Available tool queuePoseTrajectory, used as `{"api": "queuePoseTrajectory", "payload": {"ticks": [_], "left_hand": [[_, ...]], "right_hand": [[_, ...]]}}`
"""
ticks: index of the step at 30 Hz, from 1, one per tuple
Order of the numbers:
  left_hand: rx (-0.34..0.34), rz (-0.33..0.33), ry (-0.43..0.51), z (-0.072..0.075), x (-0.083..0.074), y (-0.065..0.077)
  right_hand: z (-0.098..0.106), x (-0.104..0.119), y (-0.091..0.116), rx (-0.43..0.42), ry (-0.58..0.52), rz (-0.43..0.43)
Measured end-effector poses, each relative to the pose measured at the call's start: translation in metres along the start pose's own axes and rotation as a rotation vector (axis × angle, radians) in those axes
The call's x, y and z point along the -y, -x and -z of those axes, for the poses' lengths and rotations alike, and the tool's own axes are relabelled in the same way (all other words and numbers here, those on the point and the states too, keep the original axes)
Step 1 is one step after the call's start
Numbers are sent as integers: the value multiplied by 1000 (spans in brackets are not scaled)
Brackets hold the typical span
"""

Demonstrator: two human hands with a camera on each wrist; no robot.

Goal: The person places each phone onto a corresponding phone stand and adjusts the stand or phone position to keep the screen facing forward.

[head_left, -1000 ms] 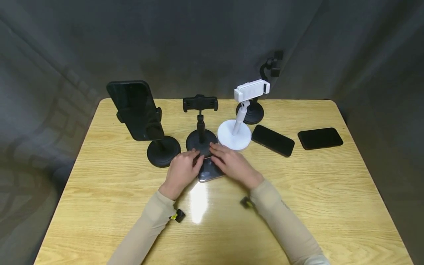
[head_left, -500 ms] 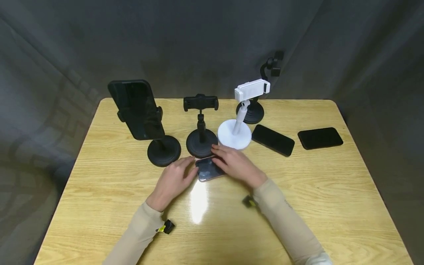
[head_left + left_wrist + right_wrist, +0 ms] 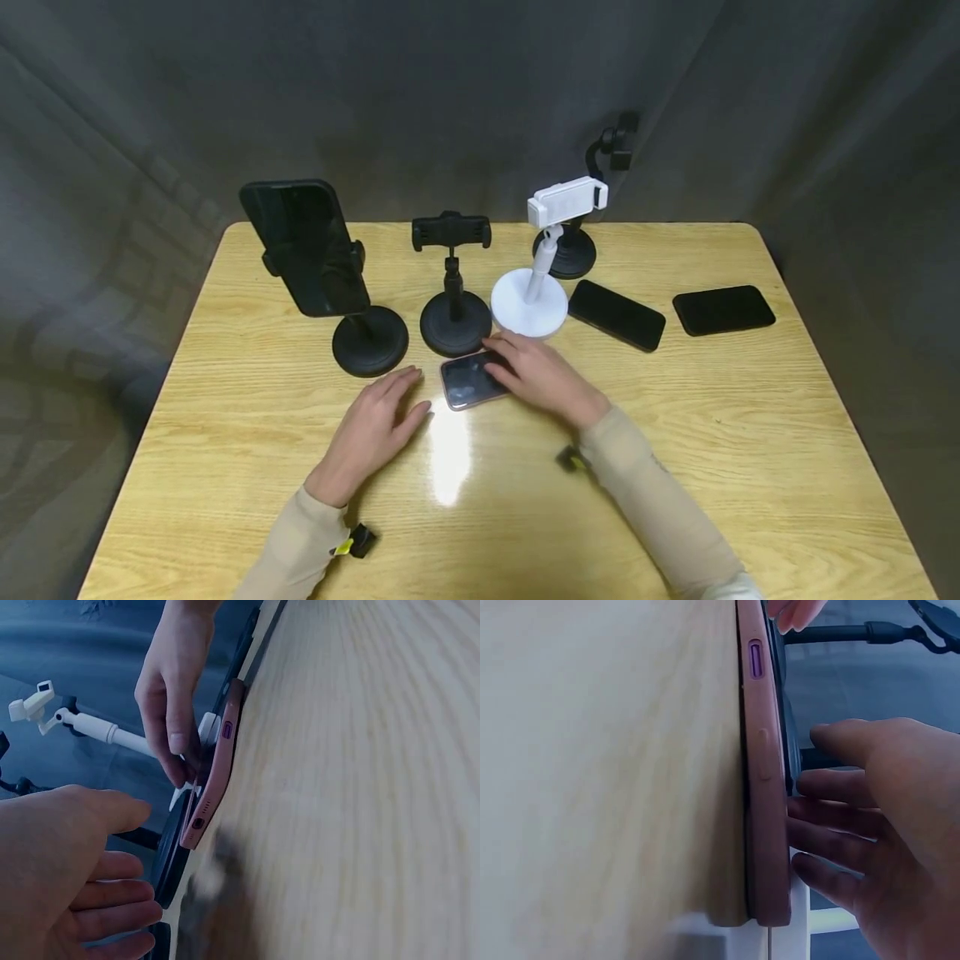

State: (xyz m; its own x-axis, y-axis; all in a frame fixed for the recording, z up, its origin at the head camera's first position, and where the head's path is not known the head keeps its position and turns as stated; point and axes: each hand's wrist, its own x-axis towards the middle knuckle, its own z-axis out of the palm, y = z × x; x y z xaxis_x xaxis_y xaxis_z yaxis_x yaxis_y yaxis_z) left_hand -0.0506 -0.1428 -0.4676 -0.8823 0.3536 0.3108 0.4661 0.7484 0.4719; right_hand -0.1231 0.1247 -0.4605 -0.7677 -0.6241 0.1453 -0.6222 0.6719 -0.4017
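Note:
A phone in a pink case [image 3: 467, 382] lies flat on the table, screen up, in front of the middle black phone stand [image 3: 454, 321]. Over its right end hovers my right hand [image 3: 542, 377], thumb and fingers spread loosely and part of the screen hidden beneath them. In the right wrist view, the fingertips [image 3: 802, 817] come right up to the screen side of the pink case. My left hand [image 3: 367, 433] is left of the phone, apart from it, with relaxed fingers and nothing in them. The left wrist view shows the case's port edge [image 3: 217, 776].
At the left, another black stand [image 3: 371, 343] bears an upright black phone [image 3: 307, 250]. A white phone stand [image 3: 529, 307] stands right of the middle, a further black stand [image 3: 573, 254] behind it. Two black phones [image 3: 617, 315] lie on the right of the wooden table [image 3: 750, 467].
My left hand has drawn back from the middle stand's base toward the lower left, uncovering the pink-cased phone's left end. The right hand has shifted slightly right. Phones and stands keep their places.

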Motion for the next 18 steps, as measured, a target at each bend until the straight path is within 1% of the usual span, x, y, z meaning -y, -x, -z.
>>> {"api": "queuePoseTrajectory", "payload": {"ticks": [4,8,12,18], "left_hand": [[8,3,-1,-2,0,4],[14,0,1,-4,0,4],[11,-11,2,-7,-1,5],[30,2,-6,-8,-2,5]], "right_hand": [[-2,-1,2,7,12,11],[-3,0,5,9,20,18],[-5,0,7,17,25,11],[-5,2,10,30,5,-23]]}}
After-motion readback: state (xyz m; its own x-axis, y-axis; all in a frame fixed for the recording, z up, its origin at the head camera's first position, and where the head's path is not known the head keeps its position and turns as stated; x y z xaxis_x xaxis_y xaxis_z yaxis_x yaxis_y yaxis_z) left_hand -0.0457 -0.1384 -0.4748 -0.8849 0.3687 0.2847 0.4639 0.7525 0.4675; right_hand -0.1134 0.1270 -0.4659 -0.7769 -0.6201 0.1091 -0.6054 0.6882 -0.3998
